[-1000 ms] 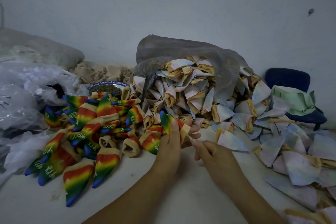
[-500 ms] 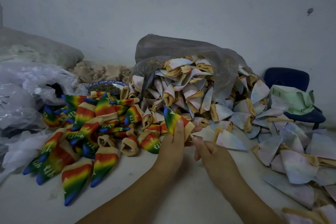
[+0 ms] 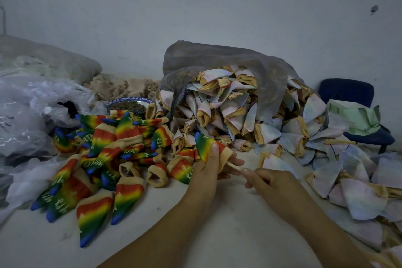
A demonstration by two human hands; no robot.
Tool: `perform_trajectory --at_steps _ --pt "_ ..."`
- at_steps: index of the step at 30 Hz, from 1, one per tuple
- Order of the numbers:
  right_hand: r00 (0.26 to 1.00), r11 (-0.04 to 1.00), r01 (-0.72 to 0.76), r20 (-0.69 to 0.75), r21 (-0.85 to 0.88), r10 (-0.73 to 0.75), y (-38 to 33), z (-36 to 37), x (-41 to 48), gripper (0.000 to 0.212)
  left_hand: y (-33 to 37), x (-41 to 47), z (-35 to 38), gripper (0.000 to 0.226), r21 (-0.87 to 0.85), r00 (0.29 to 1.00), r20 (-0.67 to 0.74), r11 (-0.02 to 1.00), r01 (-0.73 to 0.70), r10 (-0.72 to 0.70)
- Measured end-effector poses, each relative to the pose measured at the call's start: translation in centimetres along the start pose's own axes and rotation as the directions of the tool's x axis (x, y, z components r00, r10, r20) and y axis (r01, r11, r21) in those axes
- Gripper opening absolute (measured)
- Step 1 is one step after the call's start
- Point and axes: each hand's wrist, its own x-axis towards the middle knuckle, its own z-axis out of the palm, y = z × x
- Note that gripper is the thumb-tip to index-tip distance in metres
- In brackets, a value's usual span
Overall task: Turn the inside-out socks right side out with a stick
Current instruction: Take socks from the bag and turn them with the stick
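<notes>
My left hand (image 3: 207, 168) grips a rainbow sock (image 3: 204, 146), right side out, its blue tip pointing up and its tan cuff toward my right hand. A thin pale stick (image 3: 235, 166) comes out of the cuff; my right hand (image 3: 268, 180) pinches its lower end. A pile of rainbow socks (image 3: 104, 159) lies to the left on the white table (image 3: 228, 224). A heap of pale inside-out socks (image 3: 228, 113) spills from a grey plastic bag (image 3: 217, 59) behind and spreads to the right.
Crumpled clear plastic bags (image 3: 28, 115) sit at far left. A blue-rimmed bowl (image 3: 130, 104) stands behind the rainbow pile. A blue chair (image 3: 348, 93) with green cloth (image 3: 356, 115) is at right. The wall is close behind.
My right hand has drawn back to the right, pulling more of the stick out of the sock's cuff. The sock in my left hand has tilted more upright.
</notes>
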Motion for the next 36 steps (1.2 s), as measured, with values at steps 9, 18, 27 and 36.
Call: perform_trajectory --at_steps 9,18,27,36 --pt "0.991 0.997 0.078 0.107 0.002 -0.078 -0.8 0.7 -0.3 0.029 -0.1 -0.2 0.2 0.063 0.043 0.998 0.057 0.999 0.024 -0.026" --pt "0.852 0.601 -0.510 0.458 0.616 0.254 -3.1 2.3 -1.1 0.037 0.1 -0.1 0.4 0.059 0.083 0.990 -0.032 0.987 0.138 -0.136" --pt "0.998 0.996 -0.016 0.066 0.082 0.011 -2.0 1.1 -0.6 0.037 -0.2 -0.4 0.1 0.058 0.021 0.990 0.042 0.991 0.131 -0.132" --pt "0.999 0.987 0.019 -0.029 -0.162 -0.024 -1.4 -0.6 -0.6 0.043 0.6 -0.5 -0.1 0.056 -0.083 0.985 0.094 0.985 0.150 -0.142"
